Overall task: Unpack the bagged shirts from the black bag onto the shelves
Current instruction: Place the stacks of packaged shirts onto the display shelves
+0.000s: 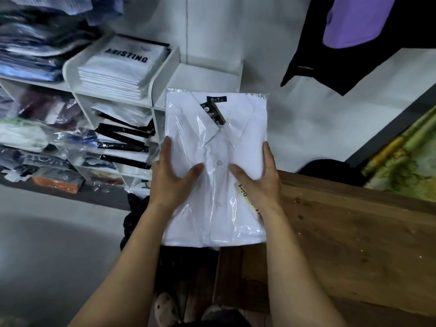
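bagged shirt (215, 166) clamped by left hand (172, 178), right hand (257, 180) | risk: may be dropped short of shelves (165, 72), being slick

One camera sits on the person's head. It looks forward and down, close over the left hand (173, 177) and right hand (258, 182) holding the bagged shirt (219, 131). Shelves (165, 72) show at the upper left.

Left hand (173, 178), right hand (258, 182), both gripping
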